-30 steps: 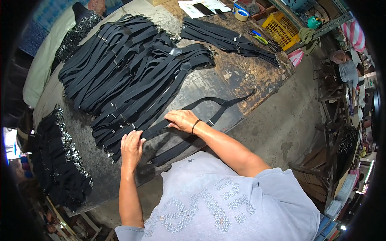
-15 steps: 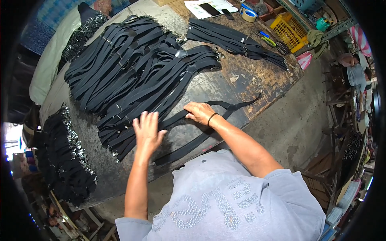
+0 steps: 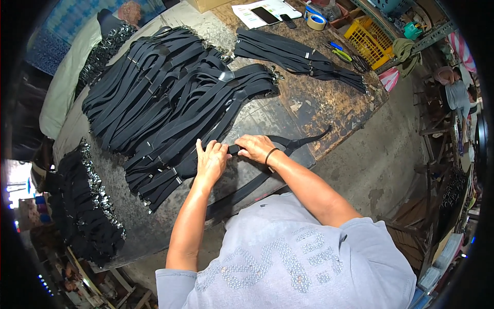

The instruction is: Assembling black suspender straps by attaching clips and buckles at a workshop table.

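Note:
A pair of black elastic suspenders [image 3: 242, 191] lies across the near part of the worktable, its straps joined toward the right. My right hand [image 3: 257, 148] is closed on one of its straps, fingers bent over the top. Close by on the left, my left hand [image 3: 212, 160] rests over the same strap with bent fingers; its grip underneath is partly hidden. A short stretch of strap shows between the hands. Just beyond my left hand spreads a large pile of black suspenders [image 3: 170, 103], with metal clips and adjusters among them.
A separate bundle of suspenders [image 3: 298, 55] lies at the far right of the worktable [image 3: 339, 110]. Behind it are a phone [image 3: 266, 15], paper, tape rolls [image 3: 315, 21] and green-handled snips [image 3: 341, 55]. More clipped straps [image 3: 85, 206] hang at the left edge. A yellow basket [image 3: 368, 41] stands beyond.
My left hand has moved right along the strap, close to my right hand, and its spread fingers have bent. My right hand stays on the strap, almost in place.

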The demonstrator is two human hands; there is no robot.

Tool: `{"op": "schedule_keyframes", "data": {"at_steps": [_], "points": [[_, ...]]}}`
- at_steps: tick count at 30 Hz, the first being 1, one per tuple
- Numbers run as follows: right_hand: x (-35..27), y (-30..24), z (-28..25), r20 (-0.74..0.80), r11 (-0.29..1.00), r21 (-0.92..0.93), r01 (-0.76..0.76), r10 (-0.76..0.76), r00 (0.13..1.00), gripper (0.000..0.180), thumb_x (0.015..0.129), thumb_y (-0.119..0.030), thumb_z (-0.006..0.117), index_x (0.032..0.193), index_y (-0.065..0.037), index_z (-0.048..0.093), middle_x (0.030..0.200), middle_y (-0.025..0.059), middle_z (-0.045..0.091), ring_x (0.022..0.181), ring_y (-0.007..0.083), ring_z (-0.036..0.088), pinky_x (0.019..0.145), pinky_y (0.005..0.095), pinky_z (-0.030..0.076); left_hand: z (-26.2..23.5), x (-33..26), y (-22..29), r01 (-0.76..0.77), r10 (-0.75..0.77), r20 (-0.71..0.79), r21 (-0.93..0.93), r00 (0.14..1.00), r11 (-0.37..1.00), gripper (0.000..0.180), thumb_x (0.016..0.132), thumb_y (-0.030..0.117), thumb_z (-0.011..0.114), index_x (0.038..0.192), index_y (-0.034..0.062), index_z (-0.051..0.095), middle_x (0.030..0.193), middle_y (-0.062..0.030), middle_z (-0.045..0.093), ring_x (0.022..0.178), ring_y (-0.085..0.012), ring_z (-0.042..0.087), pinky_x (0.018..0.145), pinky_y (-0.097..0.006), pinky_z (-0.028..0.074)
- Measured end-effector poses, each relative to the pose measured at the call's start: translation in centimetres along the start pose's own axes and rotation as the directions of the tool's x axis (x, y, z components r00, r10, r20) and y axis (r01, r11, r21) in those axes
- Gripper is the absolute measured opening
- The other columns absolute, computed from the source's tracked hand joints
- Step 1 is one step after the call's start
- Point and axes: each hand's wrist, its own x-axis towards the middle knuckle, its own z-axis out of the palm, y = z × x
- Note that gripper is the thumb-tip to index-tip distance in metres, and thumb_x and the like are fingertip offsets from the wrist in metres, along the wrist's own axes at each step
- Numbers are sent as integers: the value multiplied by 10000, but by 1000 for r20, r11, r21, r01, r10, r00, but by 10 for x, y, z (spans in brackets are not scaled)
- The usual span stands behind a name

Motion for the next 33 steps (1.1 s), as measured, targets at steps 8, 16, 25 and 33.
{"op": "schedule_keyframes", "data": {"at_steps": [8,16,25,33], "points": [[-28,40,-22,33,982,-73,-176,179,983,309,829,-296,690,1098,-151,645,1034,84,624,959,335,637,794,456,519,0,-1,-19,22,-23,39,24,999,999,271,849,230,679,1078,92,637,1004,-60,641,1154,-273,548,1050,-676,256],[-31,42,-24,50,976,-37,-216,218,975,331,834,-274,699,1135,-150,643,1069,81,582,1012,326,615,825,443,508,13,7,4,18,-27,45,184,999,983,485,767,284,750,1173,47,629,1212,-126,566,1232,-329,441,1008,-581,311],[-39,55,-33,-79,981,94,-169,176,981,388,842,-186,698,1215,-117,617,1099,120,610,1005,348,614,852,420,508,53,42,40,-10,-1,-72,-161,997,987,380,865,291,673,1197,111,639,1110,-81,620,994,-283,554,830,-410,431],[-104,90,-82,-192,886,151,-438,461,866,283,847,-155,691,1117,-99,628,1071,136,586,975,359,610,831,417,503,65,30,43,5,-51,-180,-247,982,969,330,837,268,702,1144,149,677,1045,-54,618,919,-266,559,761,-394,445]]}}
